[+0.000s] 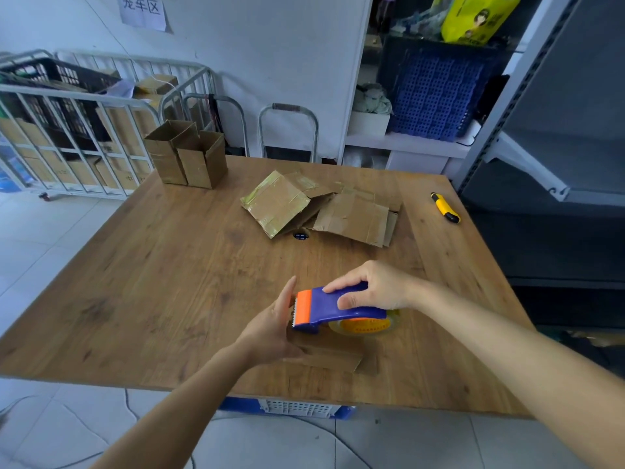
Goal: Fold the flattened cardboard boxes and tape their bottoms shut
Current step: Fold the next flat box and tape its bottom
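My right hand (pixel 373 287) grips a blue and orange tape dispenser (pixel 324 308) from above; its clear tape roll (pixel 367 324) shows under the handle. The dispenser rests on a small cardboard box (pixel 333 358) near the table's front edge. My left hand (pixel 272 328) presses flat against the box's left side, next to the dispenser's orange blade end. A pile of flattened cardboard boxes (pixel 321 208) lies in the middle of the table. Two folded boxes (pixel 187 155) stand upright with open tops at the far left corner.
A yellow utility knife (pixel 444 207) lies near the wooden table's (pixel 152 282) right edge. A small dark blue object (pixel 300 235) sits by the flat pile. A metal cage cart (pixel 74 130) with boxes stands at left, shelving (pixel 541 147) at right, crates (pixel 297 407) under the table.
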`<state>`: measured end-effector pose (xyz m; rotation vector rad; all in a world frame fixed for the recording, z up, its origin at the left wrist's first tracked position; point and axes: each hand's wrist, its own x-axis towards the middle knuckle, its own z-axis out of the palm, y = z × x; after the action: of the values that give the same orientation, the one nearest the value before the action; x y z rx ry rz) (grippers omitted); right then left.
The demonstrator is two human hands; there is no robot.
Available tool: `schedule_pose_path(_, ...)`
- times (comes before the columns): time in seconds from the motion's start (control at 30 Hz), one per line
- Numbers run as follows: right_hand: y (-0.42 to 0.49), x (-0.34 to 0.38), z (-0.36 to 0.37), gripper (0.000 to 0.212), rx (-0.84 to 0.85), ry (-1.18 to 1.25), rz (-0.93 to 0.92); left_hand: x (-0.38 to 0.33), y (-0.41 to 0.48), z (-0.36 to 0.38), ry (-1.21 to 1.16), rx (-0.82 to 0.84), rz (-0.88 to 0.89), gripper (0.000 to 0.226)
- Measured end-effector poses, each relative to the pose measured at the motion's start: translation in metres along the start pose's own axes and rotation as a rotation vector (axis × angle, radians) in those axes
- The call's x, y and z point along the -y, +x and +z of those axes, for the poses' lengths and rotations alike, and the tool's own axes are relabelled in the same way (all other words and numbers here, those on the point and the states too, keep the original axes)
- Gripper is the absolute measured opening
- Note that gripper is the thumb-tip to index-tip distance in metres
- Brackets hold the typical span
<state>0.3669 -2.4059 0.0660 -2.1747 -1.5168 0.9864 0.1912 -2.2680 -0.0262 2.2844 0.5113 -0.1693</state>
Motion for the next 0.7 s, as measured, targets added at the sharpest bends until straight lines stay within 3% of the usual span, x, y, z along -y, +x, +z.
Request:
schedule_pose_path(0.2,-0.017,0.002,-0.007,0.068,0.092,-0.165,0.003,0.007,0.012,-0.009,0.338,0.007,0.071,0.107)
schedule_pose_path(0.27,-0.019,-0.001,-0.006,0.068,0.100,-0.164,-0.015,0.006,0.013,-0.011,0.396,0.004,0.118,0.098)
schedule_pose_path(0.4,-0.038,-0.019,-0.017,0.063,0.084,-0.144,0.026,0.013,0.016,-0.014,0.538,-0.028,0.172,0.101)
schedule_pose_path(0.7,-0.077,-0.064,-0.016,0.059,0.048,0.125,0.138,0.008,0.017,-0.012,0.600,-0.015,0.197,0.100)
